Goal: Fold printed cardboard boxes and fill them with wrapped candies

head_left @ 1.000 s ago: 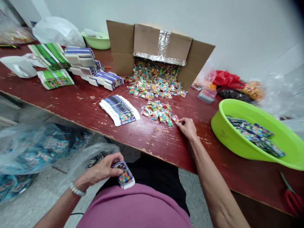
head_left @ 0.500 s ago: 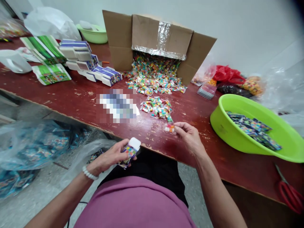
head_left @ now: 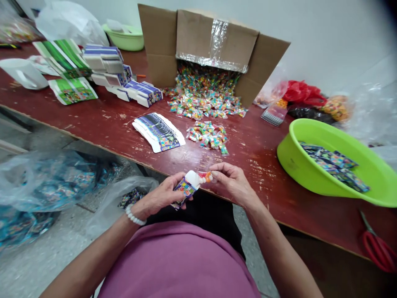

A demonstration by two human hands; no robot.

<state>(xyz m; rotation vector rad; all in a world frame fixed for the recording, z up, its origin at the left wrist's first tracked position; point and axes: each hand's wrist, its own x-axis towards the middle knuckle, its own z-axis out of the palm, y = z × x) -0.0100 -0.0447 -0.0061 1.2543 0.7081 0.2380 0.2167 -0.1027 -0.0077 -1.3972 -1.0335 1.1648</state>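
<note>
My left hand (head_left: 166,191) is closed around a small printed candy box (head_left: 185,188), its white end flap standing up. Between thumb and fingertips, my right hand (head_left: 231,182) pinches a clear candy packet (head_left: 205,177) with red, white and orange pieces, right beside the box's flap end. Just beyond the hands, a small pile of candy packets (head_left: 209,135) lies on the table. To its left sits a fanned stack of flat printed boxes (head_left: 159,131). A large cardboard carton (head_left: 214,39) behind spills many more packets onto the tabletop.
On the right stand a green basin (head_left: 291,165) holding dark printed packets and red-handled scissors (head_left: 376,248). Bundled green cartons (head_left: 72,90), purple cartons (head_left: 142,93) and a white mug (head_left: 25,74) are at left. Plastic bags of blue packets (head_left: 62,186) lie below the table edge.
My right hand has brought the candy packet left and down to the box. My left hand has moved the box right and slightly up, so both hands are now close together.
</note>
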